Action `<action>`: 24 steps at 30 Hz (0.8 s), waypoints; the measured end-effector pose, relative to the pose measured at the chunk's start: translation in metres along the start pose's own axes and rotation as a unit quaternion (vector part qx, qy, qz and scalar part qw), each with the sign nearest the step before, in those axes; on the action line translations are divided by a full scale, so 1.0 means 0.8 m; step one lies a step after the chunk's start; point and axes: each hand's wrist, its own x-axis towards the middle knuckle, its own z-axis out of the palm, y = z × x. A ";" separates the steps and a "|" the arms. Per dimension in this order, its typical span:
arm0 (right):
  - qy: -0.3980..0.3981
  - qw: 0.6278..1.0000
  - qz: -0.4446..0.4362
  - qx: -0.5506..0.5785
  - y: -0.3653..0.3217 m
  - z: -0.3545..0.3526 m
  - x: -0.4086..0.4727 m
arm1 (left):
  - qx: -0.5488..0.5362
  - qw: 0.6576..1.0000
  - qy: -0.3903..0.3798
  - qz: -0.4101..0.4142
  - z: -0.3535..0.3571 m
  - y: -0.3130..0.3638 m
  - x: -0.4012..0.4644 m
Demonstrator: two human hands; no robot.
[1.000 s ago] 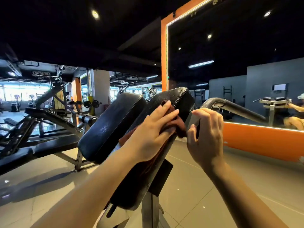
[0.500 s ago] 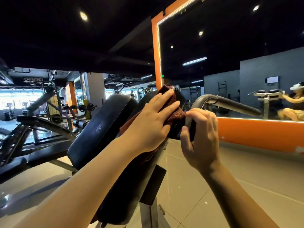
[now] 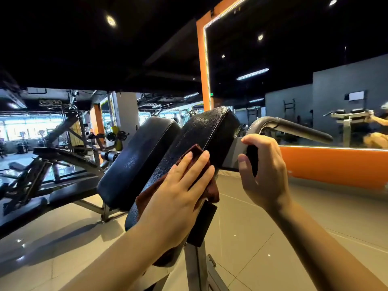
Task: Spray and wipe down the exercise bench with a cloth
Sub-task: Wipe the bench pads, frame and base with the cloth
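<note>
Two black padded cushions stand tilted on a metal frame: the near bench pad (image 3: 206, 131) and a second pad (image 3: 136, 158) to its left. My left hand (image 3: 180, 190) lies flat with straight fingers on a dark red cloth (image 3: 211, 191), pressing it against the middle of the near pad. My right hand (image 3: 264, 171) curls round a black grip (image 3: 252, 158) on the grey bracket at the pad's right side. No spray bottle is in sight.
A curved grey handle bar (image 3: 294, 127) sticks out to the right behind my right hand. An orange-framed mirror (image 3: 315, 80) fills the wall on the right. More benches and weight machines (image 3: 63, 148) stand at the left. The bench post (image 3: 195, 267) rises from a tiled floor.
My left hand has slid the cloth down from the pad's top edge to its middle, baring the upper part. My right hand stays on the side grip.
</note>
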 end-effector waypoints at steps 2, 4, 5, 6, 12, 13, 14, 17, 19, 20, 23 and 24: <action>0.010 1.000 0.009 0.008 0.000 0.006 0.006 | -0.022 1.000 -0.002 -0.020 -0.006 -0.002 0.038; 0.019 1.000 0.018 0.017 0.000 0.011 0.006 | -0.062 0.996 -0.004 -0.059 -0.009 -0.002 0.090; 0.020 0.999 0.021 0.026 0.000 0.012 0.004 | -0.069 0.994 -0.016 -0.078 -0.010 -0.001 0.118; 0.018 0.999 0.022 0.035 0.002 0.011 0.003 | -0.061 0.994 -0.025 -0.088 -0.010 0.001 0.144; -0.008 1.000 0.007 0.025 0.010 0.004 0.003 | 0.044 0.995 -0.036 -0.084 0.006 0.006 0.182; -0.011 1.000 0.004 0.022 0.011 0.003 0.002 | 0.061 0.995 -0.039 -0.071 0.005 0.005 0.178; -0.016 1.000 -0.002 0.021 0.010 0.002 0.002 | 0.078 0.994 -0.042 -0.058 0.004 0.003 0.172; -0.031 0.999 -0.027 0.016 0.006 -0.003 0.003 | 0.064 0.996 -0.045 -0.042 -0.002 0.000 0.138; -0.038 0.999 -0.031 0.016 0.003 -0.007 0.005 | 0.030 0.998 -0.025 -0.041 -0.004 0.001 0.101; -0.043 0.999 -0.030 0.012 0.002 -0.009 0.004 | 0.020 0.999 -0.016 -0.047 -0.006 0.003 0.082; -0.049 0.998 -0.023 -0.017 0.000 -0.013 0.002 | -0.020 0.997 -0.016 -0.072 -0.001 0.003 0.028; -0.050 0.998 -0.020 -0.027 -0.002 -0.012 0.001 | -0.035 0.996 -0.017 -0.080 0.000 0.003 0.012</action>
